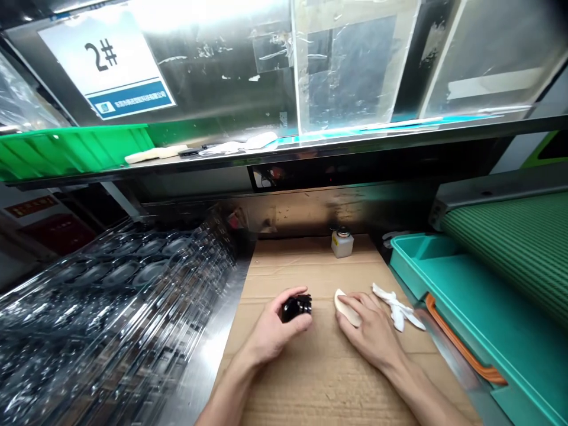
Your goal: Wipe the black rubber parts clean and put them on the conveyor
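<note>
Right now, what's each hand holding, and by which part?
The left hand grips a black ribbed part by its sides; the right hand cups a pale pad, tip showing.

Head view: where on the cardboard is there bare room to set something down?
The cardboard sheet is bare nearest the viewer, below the left hand and right hand, and in a band between them and the small bottle. It is crowded around the black object and cream pad, and where the white cloth lies toward the teal tray.
</note>
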A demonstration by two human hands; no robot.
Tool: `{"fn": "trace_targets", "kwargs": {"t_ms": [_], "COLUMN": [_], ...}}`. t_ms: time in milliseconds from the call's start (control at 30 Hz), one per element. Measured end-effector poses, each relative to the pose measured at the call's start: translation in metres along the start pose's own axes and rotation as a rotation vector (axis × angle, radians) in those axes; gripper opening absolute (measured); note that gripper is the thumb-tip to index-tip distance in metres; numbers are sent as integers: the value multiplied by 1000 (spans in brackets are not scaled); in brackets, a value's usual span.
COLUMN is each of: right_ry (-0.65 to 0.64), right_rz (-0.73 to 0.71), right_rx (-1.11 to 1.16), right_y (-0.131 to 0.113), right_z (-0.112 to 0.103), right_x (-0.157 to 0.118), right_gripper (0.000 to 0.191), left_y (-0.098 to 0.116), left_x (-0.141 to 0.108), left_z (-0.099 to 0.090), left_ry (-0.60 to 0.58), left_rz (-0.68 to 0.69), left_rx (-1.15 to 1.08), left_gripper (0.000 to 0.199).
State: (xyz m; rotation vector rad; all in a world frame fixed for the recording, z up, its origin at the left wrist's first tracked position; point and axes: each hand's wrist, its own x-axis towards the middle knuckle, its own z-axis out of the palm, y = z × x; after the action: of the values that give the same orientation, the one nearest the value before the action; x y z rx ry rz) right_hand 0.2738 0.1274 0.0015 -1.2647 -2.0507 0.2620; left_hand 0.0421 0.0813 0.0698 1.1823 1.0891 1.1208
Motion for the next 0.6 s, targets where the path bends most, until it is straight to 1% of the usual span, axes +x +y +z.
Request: {"fn": "trace_targets", "kwargs": {"t_ms": [33, 100, 167, 233, 300, 367, 433, 600], "right_ry": [6, 18, 27, 29, 27, 27, 25, 24], "right_rz": [2, 13, 28, 41, 44, 35, 21, 17], "right_rx": [2, 0, -4, -1, 2, -4, -11, -15], "right_y": [0, 1, 1, 1, 1, 1, 2, 4], "right_z": [0, -1, -2, -3, -3, -4, -5, -4], "right_x": [0, 1, 1, 2, 1, 1, 1, 0], "right_gripper": [30, 29, 29, 30, 30, 30, 30, 30], "left_y": [2, 2, -3, -8, -9, -7, -3, -2], "left_x": [-1, -3, -5, -7, -10, -12, -13, -12], "left_z": [0, -1, 0, 0, -1, -4, -7, -14], "left_ry": [26, 12, -36, -59, -76, -107, -129, -128], "left_rz": [68, 140, 131, 99, 79, 70, 58, 33], "left_rx": [218, 569, 793, 921, 965, 957, 926, 850], "left_gripper": [52, 59, 72, 86, 94, 98, 99, 99]}}
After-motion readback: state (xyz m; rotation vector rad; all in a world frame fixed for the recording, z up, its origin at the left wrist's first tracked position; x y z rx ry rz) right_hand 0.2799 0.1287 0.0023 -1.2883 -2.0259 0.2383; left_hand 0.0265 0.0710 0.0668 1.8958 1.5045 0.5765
